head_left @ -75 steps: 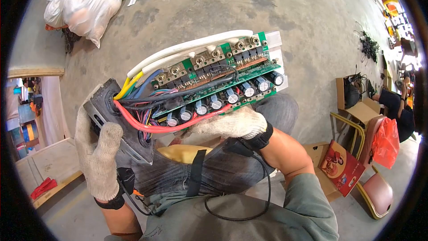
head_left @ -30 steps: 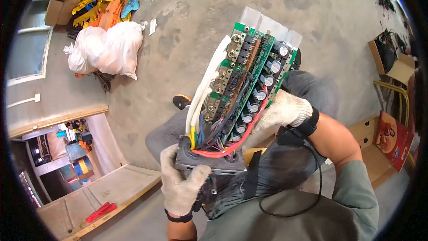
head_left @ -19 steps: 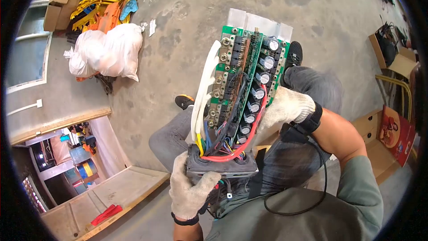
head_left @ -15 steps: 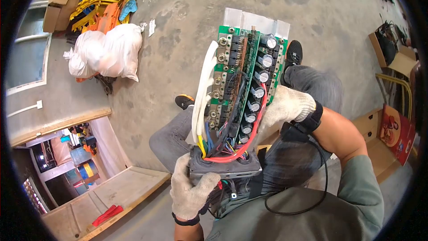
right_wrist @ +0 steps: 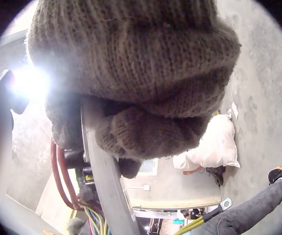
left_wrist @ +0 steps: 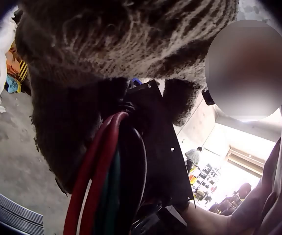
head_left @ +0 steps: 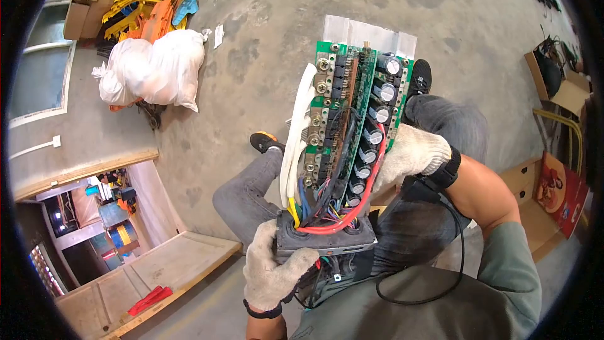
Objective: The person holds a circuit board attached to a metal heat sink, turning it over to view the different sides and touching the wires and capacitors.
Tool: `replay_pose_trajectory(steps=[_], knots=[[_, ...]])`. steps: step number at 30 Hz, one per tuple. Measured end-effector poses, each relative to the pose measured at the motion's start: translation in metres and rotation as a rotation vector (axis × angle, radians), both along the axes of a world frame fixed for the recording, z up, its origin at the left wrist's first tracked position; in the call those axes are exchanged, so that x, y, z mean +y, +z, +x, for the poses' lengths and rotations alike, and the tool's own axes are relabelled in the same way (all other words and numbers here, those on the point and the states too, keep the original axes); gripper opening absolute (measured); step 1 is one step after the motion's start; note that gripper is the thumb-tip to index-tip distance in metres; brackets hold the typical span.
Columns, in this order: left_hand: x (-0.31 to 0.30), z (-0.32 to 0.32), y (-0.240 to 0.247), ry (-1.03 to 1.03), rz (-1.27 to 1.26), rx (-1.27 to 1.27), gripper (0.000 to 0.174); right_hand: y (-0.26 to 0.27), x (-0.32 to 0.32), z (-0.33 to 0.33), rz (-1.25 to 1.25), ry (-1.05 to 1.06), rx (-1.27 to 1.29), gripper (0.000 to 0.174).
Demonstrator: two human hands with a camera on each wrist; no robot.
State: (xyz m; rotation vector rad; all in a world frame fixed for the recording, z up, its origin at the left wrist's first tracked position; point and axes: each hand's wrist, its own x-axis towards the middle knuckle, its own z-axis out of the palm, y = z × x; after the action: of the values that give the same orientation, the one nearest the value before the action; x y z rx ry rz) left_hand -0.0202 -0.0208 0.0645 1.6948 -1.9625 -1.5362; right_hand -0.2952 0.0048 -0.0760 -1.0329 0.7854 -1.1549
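Observation:
An opened motor controller shows green circuit boards point(head_left: 365, 104), a row of capacitors and a silvery aluminium base point(head_left: 371, 33) in the head view. White-sleeved cables point(head_left: 294, 132) run up its left side, a red wire point(head_left: 352, 219) down its right. My gloved left hand point(head_left: 274, 271) grips the black end cover point(head_left: 327, 237) at its left end, thumb on the near face. Red cables point(left_wrist: 99, 171) hang below that hand in the left wrist view. My gloved right hand point(head_left: 412, 154) holds the controller's right side; in the right wrist view its fingers curl round the metal edge point(right_wrist: 109, 181).
The controller is held above the person's lap. White sacks point(head_left: 154, 72) and yellow and orange parts point(head_left: 148, 12) lie at upper left. A wooden ledge point(head_left: 148, 277) with a red cloth point(head_left: 150, 300) is at lower left. Cardboard boxes point(head_left: 569, 91) stand at right.
The controller has turned from slanting across the lap to pointing away from the body, its end cover now nearest me. Both hands keep their hold; lately it has shifted slightly right.

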Motion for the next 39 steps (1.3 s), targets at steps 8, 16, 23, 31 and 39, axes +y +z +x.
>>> replay_pose_trajectory(steps=[8,16,23,31,39], knots=[[0.002,-0.007,0.003,-0.018,-0.016,-0.021,0.057,0.014,0.004,-0.009,0.136,0.043,-0.050,0.039],[0.000,-0.012,0.008,-0.025,-0.013,-0.083,0.058,-0.004,0.005,-0.006,0.137,0.006,0.035,0.039],[0.002,-0.016,0.011,-0.017,-0.026,-0.065,0.057,-0.029,0.006,-0.002,-0.095,-0.054,0.051,0.030],[0.008,-0.027,0.012,0.005,0.001,-0.059,0.056,-0.020,0.013,-0.023,-0.434,-0.052,0.344,0.013],[0.009,-0.024,0.011,-0.003,-0.011,-0.038,0.056,0.004,0.013,-0.024,-0.179,-0.005,0.253,0.017]])
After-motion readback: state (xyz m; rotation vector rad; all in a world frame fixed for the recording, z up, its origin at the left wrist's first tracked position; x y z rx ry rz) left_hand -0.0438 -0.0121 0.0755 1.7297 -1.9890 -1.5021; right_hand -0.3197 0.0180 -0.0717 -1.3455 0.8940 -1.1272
